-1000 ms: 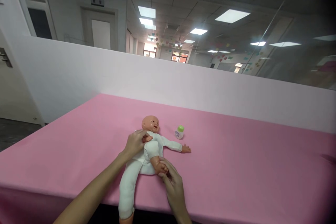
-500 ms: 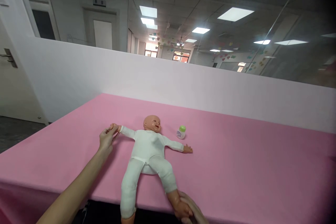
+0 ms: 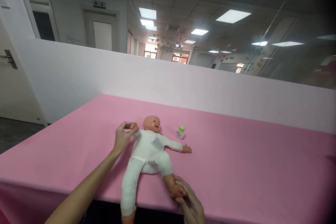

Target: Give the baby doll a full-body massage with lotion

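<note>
A baby doll (image 3: 149, 145) in a white body suit lies on its back on the pink-covered table (image 3: 236, 168), head toward the wall. My left hand (image 3: 124, 136) is closed around the doll's hand on the left side, with that arm bent up beside its shoulder. Down at the front edge, my right hand (image 3: 190, 199) grips the doll's bare foot on the right side, and that knee is bent. The doll's other arm stretches out to the right, and its other leg hangs over the table edge. Near its head stands a small jar (image 3: 180, 132) with a green lid.
A low white partition (image 3: 183, 82) runs along the table's back, topped by a glass pane reflecting ceiling lights. At the far left is a door (image 3: 15, 87) with a metal handle.
My left hand has brought the doll's arm inward and up, from stretched out to bent by the shoulder. My right hand has pushed the foot upward, bending the knee more.
</note>
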Demonstrator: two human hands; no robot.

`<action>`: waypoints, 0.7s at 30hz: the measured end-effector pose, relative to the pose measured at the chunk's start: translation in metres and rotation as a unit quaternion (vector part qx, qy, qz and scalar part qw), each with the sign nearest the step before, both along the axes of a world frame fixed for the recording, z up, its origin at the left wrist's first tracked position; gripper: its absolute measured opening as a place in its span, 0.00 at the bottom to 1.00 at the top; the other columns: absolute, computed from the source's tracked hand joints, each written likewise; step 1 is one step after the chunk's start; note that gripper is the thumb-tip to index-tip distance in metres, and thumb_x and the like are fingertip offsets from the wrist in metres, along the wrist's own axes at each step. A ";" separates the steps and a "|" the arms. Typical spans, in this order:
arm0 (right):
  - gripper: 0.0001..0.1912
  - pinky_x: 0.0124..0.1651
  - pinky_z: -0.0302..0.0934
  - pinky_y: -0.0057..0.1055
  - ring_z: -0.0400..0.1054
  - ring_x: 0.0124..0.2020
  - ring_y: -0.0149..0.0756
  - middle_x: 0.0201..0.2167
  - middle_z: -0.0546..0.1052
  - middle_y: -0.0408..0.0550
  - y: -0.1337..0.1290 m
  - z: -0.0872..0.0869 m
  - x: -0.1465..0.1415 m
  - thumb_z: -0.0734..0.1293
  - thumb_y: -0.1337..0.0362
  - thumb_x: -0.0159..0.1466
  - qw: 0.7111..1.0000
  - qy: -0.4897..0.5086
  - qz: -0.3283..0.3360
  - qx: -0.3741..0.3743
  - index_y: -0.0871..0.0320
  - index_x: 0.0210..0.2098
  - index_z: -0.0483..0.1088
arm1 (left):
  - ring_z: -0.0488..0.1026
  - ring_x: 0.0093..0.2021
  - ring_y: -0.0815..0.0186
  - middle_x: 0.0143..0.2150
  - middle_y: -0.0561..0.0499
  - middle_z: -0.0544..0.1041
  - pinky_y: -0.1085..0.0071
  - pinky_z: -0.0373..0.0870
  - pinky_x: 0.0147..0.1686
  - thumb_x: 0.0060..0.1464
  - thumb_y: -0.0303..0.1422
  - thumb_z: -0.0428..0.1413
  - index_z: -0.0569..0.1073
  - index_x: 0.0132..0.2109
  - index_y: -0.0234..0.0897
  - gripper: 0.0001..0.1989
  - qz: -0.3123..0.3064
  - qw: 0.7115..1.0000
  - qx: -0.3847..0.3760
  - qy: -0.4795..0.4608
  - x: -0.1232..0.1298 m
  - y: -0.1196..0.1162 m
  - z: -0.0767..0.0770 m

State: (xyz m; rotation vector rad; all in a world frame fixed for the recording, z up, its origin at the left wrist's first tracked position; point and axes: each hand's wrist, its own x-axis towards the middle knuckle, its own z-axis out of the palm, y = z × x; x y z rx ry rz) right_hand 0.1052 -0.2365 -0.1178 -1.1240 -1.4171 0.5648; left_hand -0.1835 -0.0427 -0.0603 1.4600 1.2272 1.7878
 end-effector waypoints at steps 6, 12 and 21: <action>0.15 0.55 0.73 0.35 0.77 0.53 0.48 0.51 0.82 0.55 0.048 0.020 -0.036 0.71 0.57 0.64 0.998 0.022 0.053 -0.010 0.55 0.48 0.81 | 0.75 0.36 0.61 0.35 0.48 0.79 0.67 0.67 0.36 0.62 0.38 0.58 0.76 0.36 0.41 0.08 -0.066 0.942 0.041 0.326 0.041 -0.006 -0.011; 0.20 0.45 0.76 0.33 0.78 0.48 0.48 0.53 0.81 0.57 0.055 0.024 -0.045 0.71 0.53 0.65 0.995 0.070 0.068 -0.027 0.57 0.52 0.79 | 0.75 0.36 0.61 0.36 0.49 0.80 0.67 0.69 0.36 0.61 0.38 0.58 0.76 0.37 0.40 0.07 -0.082 0.958 0.031 0.273 0.035 -0.005 -0.013; 0.19 0.58 0.71 0.40 0.77 0.54 0.53 0.51 0.82 0.54 -0.019 -0.029 0.024 0.73 0.48 0.63 0.998 0.038 0.029 -0.039 0.51 0.48 0.82 | 0.79 0.43 0.63 0.40 0.48 0.80 0.64 0.79 0.47 0.51 0.32 0.69 0.78 0.37 0.35 0.09 0.024 0.944 -0.145 -0.296 -0.049 0.011 -0.023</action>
